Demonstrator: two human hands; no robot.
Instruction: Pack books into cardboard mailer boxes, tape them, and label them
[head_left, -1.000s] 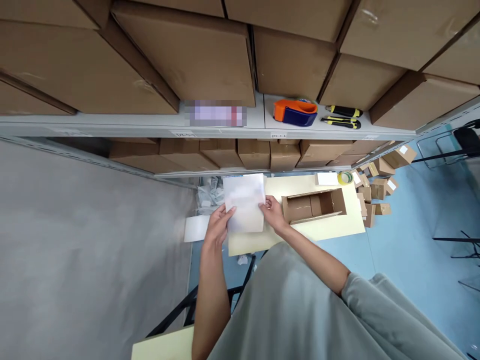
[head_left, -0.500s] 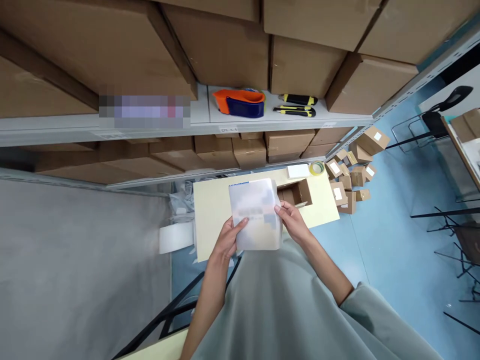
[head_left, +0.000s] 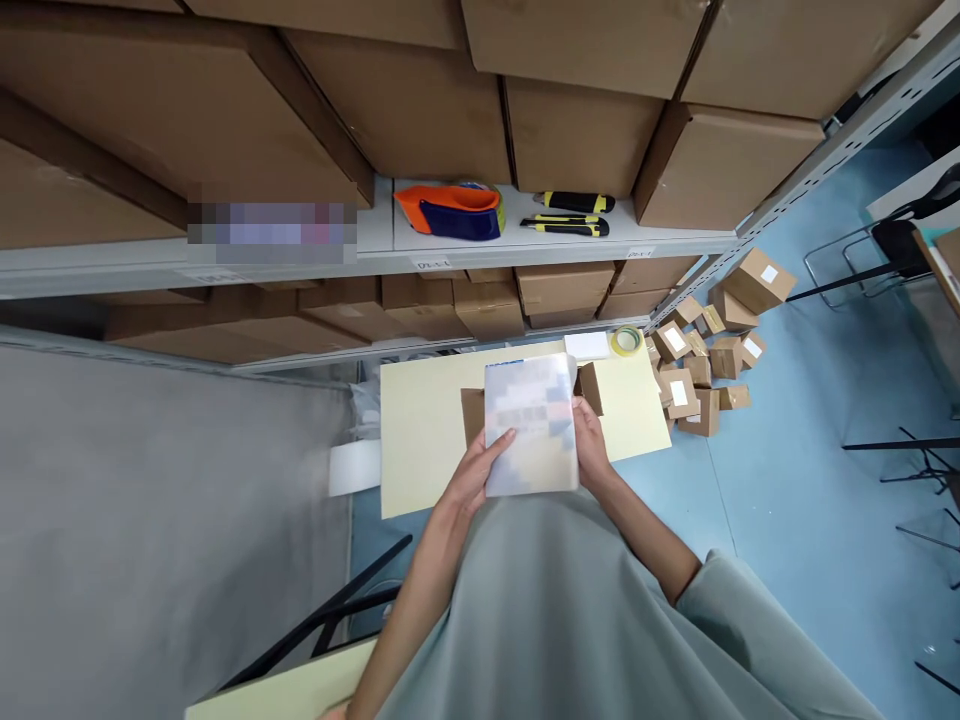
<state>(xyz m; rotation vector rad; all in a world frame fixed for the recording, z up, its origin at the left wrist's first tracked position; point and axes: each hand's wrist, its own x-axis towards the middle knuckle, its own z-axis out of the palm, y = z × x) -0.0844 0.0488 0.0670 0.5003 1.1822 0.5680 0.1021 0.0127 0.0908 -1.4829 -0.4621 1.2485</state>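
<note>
A flat rectangular package (head_left: 531, 440) in translucent white wrapping, with blurred blue and pale patches showing, is between my hands above the table. My left hand (head_left: 477, 468) grips its lower left edge, thumb lying across the front. At the right edge my right hand (head_left: 591, 445) has closed round it, its fingertips partly hidden behind the wrapping. Behind the package stands an open cardboard box (head_left: 590, 388), mostly covered, with a brown flap showing on each side.
The pale yellow table (head_left: 420, 430) holds a tape roll (head_left: 626, 341) and a white box (head_left: 586, 346). A shelf above carries an orange-and-blue tape dispenser (head_left: 457, 213), utility knives (head_left: 570, 226) and large cartons. Small cartons (head_left: 701, 370) are heaped right of the table; a white roll (head_left: 355, 468) is at left.
My right hand has shifted its hold from the package's front right edge to farther round its side. The wrapping now lies closer to the package, which covers more of the open box.
</note>
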